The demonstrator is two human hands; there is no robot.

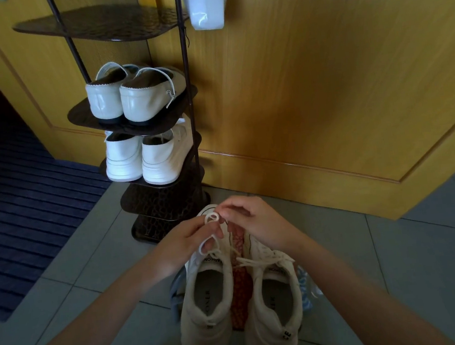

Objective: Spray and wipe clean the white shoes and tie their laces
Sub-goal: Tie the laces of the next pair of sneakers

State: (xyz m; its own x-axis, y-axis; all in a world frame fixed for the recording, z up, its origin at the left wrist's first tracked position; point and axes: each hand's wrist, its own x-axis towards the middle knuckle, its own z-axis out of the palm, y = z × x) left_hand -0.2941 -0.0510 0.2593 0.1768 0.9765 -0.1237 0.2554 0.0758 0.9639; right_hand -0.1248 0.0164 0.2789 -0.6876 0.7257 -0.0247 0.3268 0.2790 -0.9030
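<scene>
Both hands on the lace (200,249) of the left shoe (205,295). Left hand (191,238): fingers curled, pinching the lace. One white loop sticks up above the fingertips, a second hangs below them over the tongue. Right hand (257,222): thumb and forefinger pinching the same lace just beside the upper loop, other fingers curled. Hands nearly touching, over the front half of that shoe. Both white shoes sit on the tiled floor (397,252) right in front of me, side by side, heels toward me, toes toward the rack. Right shoe (272,294): laces lie across its tongue, can't tell if they're knotted. Red patterned cloth (240,291) shows between the pair and runs under them. Something blue and white pokes out at the right shoe's outer side, can't tell what it is. Dark metal shoe rack (164,198) stands just beyond the toes, against a yellow wooden door (324,92). Cream loafers (134,97) on one shelf, white sneakers (146,158) on the shelf below, heels facing out. White container (205,3) hangs at the rack's top right post. Dark blue striped mat (21,194) off to my left.
</scene>
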